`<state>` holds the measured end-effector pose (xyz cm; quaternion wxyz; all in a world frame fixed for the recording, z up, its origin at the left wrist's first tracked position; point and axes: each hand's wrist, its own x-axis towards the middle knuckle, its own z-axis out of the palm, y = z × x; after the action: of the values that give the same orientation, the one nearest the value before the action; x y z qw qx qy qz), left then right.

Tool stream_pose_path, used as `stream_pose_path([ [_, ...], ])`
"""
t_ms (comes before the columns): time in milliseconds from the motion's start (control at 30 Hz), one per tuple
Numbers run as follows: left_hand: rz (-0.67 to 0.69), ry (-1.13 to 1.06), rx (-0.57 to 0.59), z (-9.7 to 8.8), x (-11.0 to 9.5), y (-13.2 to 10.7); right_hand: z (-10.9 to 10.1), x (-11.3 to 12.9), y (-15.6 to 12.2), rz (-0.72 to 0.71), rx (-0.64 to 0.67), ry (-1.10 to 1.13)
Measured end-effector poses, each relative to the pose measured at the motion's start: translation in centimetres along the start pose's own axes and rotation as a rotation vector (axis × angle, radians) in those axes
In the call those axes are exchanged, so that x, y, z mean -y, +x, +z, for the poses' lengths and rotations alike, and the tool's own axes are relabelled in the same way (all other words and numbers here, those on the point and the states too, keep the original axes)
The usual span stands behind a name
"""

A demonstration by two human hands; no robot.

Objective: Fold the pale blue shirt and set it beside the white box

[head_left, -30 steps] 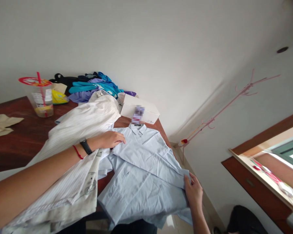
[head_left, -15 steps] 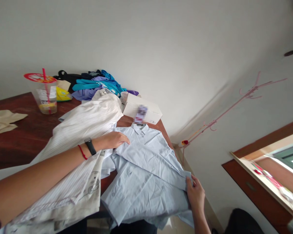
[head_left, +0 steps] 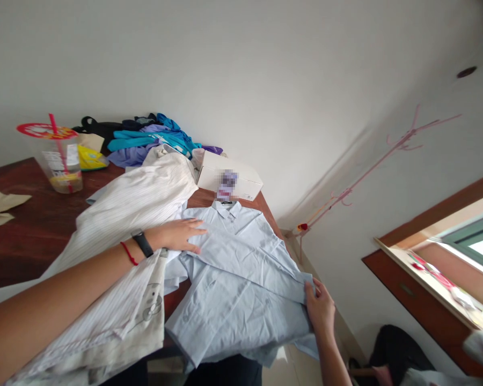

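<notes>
While the light-blue collared shirt is spread at the table's near end, its sleeve end is pinched in the right hand's fingers.
Light, soft, crease-prone handling is expected; holds are best taken at shoulder and sleeve end. Left hand: fingers loosely spread, laid at the shoulder. Counted: one collared shirt, one striped white garment, one lidded cup, one white box.

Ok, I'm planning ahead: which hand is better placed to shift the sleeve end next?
Probably the right hand: it holds the sleeve end, while the left hand is spread at the other side of the shirt.
</notes>
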<state>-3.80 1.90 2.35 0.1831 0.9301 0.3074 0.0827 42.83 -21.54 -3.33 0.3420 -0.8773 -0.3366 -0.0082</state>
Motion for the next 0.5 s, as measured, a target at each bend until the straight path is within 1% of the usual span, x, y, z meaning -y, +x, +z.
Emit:
stream_pose_path([
  [67,-0.069,0.061,0.087,0.2,0.4,-0.1,-0.1,0.1,0.2,-0.001,0.004,0.015],
  [133,-0.102,0.104,0.163,0.2,0.7,0.0,-0.4,0.4,0.6,0.013,0.054,0.055],
  [233,-0.089,0.103,0.178,0.1,1.0,0.2,-1.1,1.3,1.4,0.053,0.221,0.159],
  [300,-0.085,0.096,0.178,0.1,1.1,0.3,-1.4,2.0,1.9,0.055,0.298,0.233],
  [367,-0.091,0.103,0.194,0.0,1.2,0.4,-1.7,2.6,2.5,0.042,0.317,0.291],
  [500,-0.1,0.128,0.224,-0.3,0.8,0.5,-2.2,3.7,3.6,0.034,0.305,0.358],
])
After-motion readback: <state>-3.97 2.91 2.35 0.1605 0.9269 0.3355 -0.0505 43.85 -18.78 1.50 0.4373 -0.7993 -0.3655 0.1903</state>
